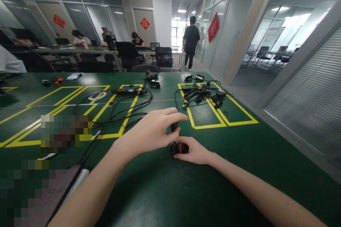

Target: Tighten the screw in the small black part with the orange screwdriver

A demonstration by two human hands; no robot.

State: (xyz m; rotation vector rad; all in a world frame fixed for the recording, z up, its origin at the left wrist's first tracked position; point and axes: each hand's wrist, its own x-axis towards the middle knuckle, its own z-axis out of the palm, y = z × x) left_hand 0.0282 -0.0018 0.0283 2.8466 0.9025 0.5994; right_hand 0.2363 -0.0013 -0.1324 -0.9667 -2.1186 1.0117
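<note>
My left hand (150, 127) reaches in above the green table, thumb and fingers curled round a small dark piece (174, 126). A thin black cord (175, 102) shows just above these fingers; whether it joins the piece is hidden. Lower and to the right, my right hand (196, 150) pinches a small black part (174, 148) at the tabletop, directly under my left fingertips. Both hands are closed and nearly touch. My fingers cover most of the two pieces, so their kind cannot be made out.
Black power adapters with cords (199, 92) lie heaped inside yellow tape outlines at the back right. A corded electric screwdriver (126, 91), a white ring (97, 96) and a power drill (150, 75) lie back left. A person (191, 39) stands in the aisle; others sit at far desks.
</note>
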